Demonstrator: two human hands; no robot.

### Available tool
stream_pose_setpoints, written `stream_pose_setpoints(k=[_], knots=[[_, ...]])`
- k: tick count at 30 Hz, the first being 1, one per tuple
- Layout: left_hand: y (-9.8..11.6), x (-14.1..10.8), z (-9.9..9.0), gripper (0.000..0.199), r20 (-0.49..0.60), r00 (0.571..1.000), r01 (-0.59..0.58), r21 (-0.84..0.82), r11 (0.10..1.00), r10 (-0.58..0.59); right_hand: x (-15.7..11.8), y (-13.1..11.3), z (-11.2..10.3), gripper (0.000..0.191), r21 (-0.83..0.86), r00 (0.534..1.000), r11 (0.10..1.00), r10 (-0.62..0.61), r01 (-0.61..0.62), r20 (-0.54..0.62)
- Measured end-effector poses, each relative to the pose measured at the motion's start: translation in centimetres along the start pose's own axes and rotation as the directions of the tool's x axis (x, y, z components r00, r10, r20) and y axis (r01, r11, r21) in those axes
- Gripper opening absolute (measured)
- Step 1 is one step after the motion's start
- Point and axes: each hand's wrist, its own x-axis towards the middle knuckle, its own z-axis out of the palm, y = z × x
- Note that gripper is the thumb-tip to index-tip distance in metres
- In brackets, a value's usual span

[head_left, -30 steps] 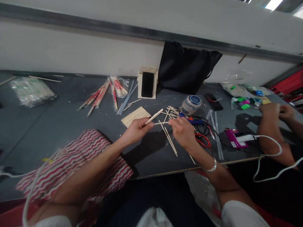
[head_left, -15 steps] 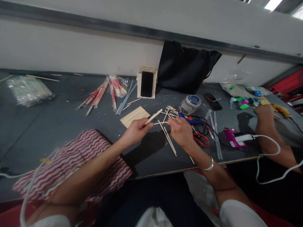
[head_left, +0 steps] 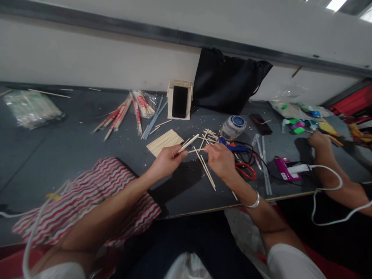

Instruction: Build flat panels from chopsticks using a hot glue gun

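My left hand (head_left: 168, 159) is closed around pale wooden sticks (head_left: 190, 142) that point up and to the right. Its thumb and finger also pinch one end of a single thin stick (head_left: 195, 150). At the other end of that stick, my right hand (head_left: 217, 157) pinches it between the fingertips, so it spans the gap between both hands. Just behind my left hand lies a flat panel of sticks (head_left: 165, 141) set side by side. Loose sticks (head_left: 207, 170) lie on the table under and behind my right hand, near a blue glue gun (head_left: 232, 145).
Red-handled scissors (head_left: 246, 171), a jar with a blue lid (head_left: 233, 128) and a purple power strip (head_left: 286, 169) stand to the right. A phone (head_left: 179, 102) leans at the back. A striped cloth (head_left: 87, 197) lies front left. Another person's hand (head_left: 318, 141) is at far right.
My hands keep nearly the same pose on the sticks. At far right, the other person's hand has shifted slightly left and the yellow tool there has moved right. The view shifts slightly.
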Motion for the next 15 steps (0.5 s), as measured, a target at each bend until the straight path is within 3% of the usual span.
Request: stream_pose_setpoints(k=[5,11,15], knots=[[-0.5,0.1,-0.2,0.034,0.022,1.0,-0.017,0.003,1.0,0.017,0.0,0.8,-0.1,0.027,0.023,0.998,0.998,-0.056,0.056,-0.013],[-0.9,0.9,-1.7,0.029,0.155,0.97,-0.179,-0.08,0.981,0.19,0.4,2.1,-1.6,0.029,0.126,0.964,0.957,-0.251,0.26,-0.083],[-0.7,0.9,-2.0,0.036,0.192,0.977,-0.042,-0.24,0.97,0.09,-0.9,3.2,-3.2,0.029,0.146,0.95,0.957,-0.216,0.252,-0.223]])
